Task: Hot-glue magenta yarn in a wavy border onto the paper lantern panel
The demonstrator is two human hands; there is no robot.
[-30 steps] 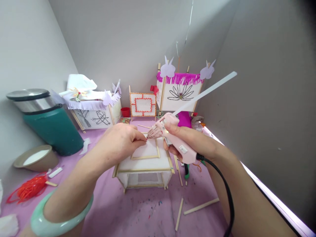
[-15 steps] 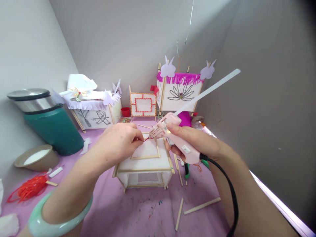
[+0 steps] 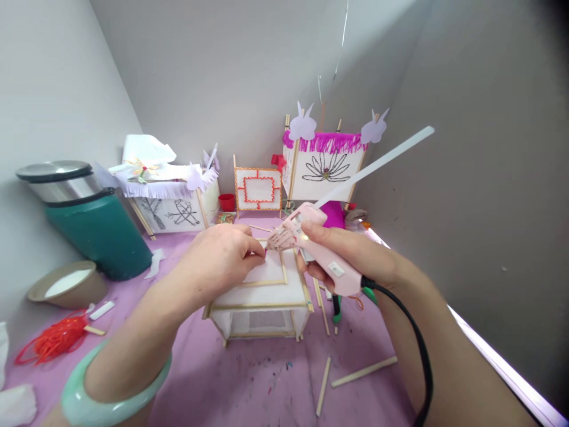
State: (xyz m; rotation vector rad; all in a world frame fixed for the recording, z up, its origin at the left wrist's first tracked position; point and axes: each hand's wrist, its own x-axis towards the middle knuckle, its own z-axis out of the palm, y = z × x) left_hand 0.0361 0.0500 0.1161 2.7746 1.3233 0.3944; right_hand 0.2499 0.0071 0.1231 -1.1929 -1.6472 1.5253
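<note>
My right hand (image 3: 329, 243) is wrapped round a pink hot glue gun (image 3: 331, 261), a white glue stick (image 3: 382, 163) jutting from its back and a black cable trailing down. The gun's nozzle points left, close to my left fingertips. My left hand (image 3: 233, 252) is closed in a pinch on a red cord, of which only a small bit shows at the fingers. Both hands hover over the top of a small white paper box (image 3: 262, 296) framed with wooden sticks. A stick rectangle (image 3: 285, 270) on that top is partly covered by my left hand.
Left stand a green tumbler (image 3: 98, 225), a bowl (image 3: 73, 287) and a bundle of red cord (image 3: 60, 338). Decorated paper boxes (image 3: 178, 204) and a framed panel (image 3: 259, 188) line the back. Loose sticks (image 3: 364, 372) and a green-handled tool (image 3: 336, 308) lie right.
My left hand has shifted slightly right, closer to the nozzle, and less of the red cord shows. The glue gun has hardly moved.
</note>
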